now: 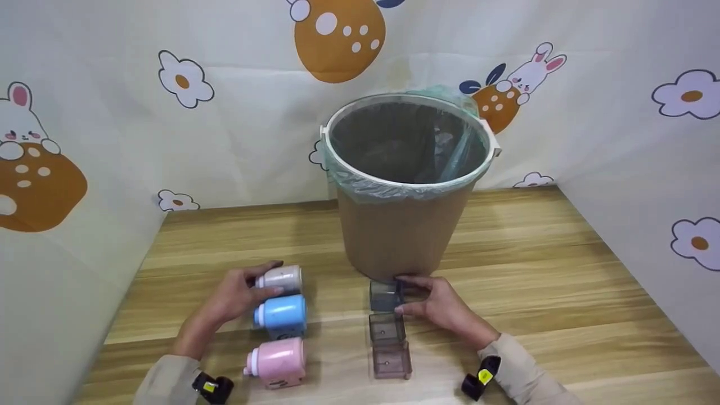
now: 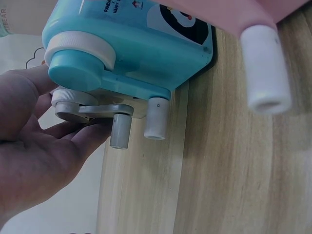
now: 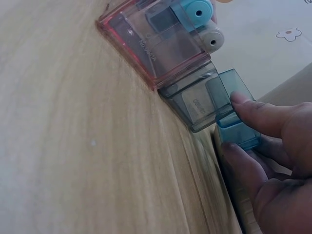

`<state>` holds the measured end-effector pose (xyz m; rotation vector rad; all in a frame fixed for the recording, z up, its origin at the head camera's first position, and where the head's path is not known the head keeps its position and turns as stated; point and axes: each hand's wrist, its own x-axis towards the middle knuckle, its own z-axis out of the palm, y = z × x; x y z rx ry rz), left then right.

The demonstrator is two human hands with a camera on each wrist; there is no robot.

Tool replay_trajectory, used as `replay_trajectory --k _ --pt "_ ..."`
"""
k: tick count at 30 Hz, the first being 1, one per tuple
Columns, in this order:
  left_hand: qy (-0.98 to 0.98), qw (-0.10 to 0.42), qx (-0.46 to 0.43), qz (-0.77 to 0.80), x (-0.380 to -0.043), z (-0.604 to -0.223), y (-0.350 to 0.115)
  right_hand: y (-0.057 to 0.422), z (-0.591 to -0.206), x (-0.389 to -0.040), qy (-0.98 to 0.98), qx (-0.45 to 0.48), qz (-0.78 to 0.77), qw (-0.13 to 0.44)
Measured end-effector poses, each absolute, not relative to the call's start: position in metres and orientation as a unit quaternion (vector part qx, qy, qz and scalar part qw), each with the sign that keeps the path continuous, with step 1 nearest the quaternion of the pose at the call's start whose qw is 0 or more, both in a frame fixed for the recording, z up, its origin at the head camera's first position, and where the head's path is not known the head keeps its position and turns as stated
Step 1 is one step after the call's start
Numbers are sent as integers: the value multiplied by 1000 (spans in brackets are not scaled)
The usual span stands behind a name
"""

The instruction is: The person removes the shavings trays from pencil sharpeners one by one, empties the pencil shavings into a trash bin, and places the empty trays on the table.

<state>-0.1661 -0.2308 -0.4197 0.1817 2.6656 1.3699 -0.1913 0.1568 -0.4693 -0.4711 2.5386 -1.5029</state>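
Three crank pencil sharpeners stand in a column on the left: a grey one (image 1: 286, 278) at the far end, a blue one (image 1: 284, 312) in the middle and a pink one (image 1: 281, 358) nearest. My left hand (image 1: 239, 293) grips the grey sharpener, thumb on the near side and fingers beyond. Their crank handles (image 2: 157, 119) show in the left wrist view. Opposite stand three see-through shavings drawers: bluish (image 3: 239, 132), grey (image 1: 387, 329) and reddish (image 1: 392, 361). Between thumb and fingers, my right hand (image 1: 441, 306) holds the bluish drawer, the farthest one.
A tall brown bin (image 1: 402, 236) lined with a thin green bag (image 1: 360, 188) stands at the back, just beyond the bluish drawer. Printed cloth walls (image 1: 242, 140) border the wood-grain tabletop (image 1: 534, 270) at the back and sides.
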Motion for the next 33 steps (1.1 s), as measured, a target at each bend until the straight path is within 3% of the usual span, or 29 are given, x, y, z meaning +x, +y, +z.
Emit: replay_trajectory --k 8,23,33 --pt "888 62 67 451 -167 -420 -231 155 -465 -190 799 -164 -570 102" --pt "877 80 56 470 -166 -419 -231 157 -464 -189 821 -195 -526 103" --pt "878 73 57 470 -166 -420 -231 154 -466 -188 825 -186 -531 57"
